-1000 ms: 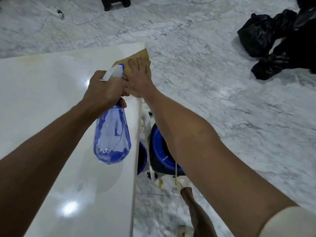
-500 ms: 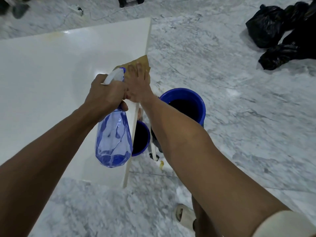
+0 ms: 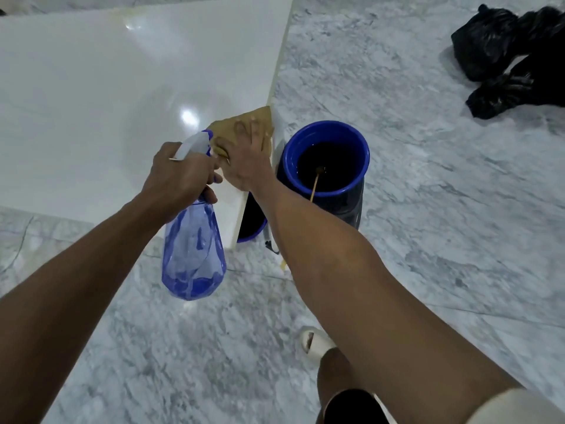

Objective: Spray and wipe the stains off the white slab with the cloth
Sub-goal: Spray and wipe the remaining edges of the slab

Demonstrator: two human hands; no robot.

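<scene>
The tan cloth (image 3: 244,130) is pressed under the flat fingers of the right hand (image 3: 249,160), now nearer the near corner of the white slab (image 3: 107,87) than before. The blue spray bottle (image 3: 194,249) is still gripped at its neck by the curled left hand (image 3: 179,175). More of the blue bucket (image 3: 325,162) is seen beside the slab's edge.

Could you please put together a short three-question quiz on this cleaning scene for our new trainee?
1. True or false: the left hand grips the spray bottle.
2. What lies under the right hand? A) a sponge B) a tan cloth C) a brush
3. Fill in: the cloth sits near the white slab's right ____, beside the blue bucket.

Key: 1 true; 2 B; 3 edge.
</scene>
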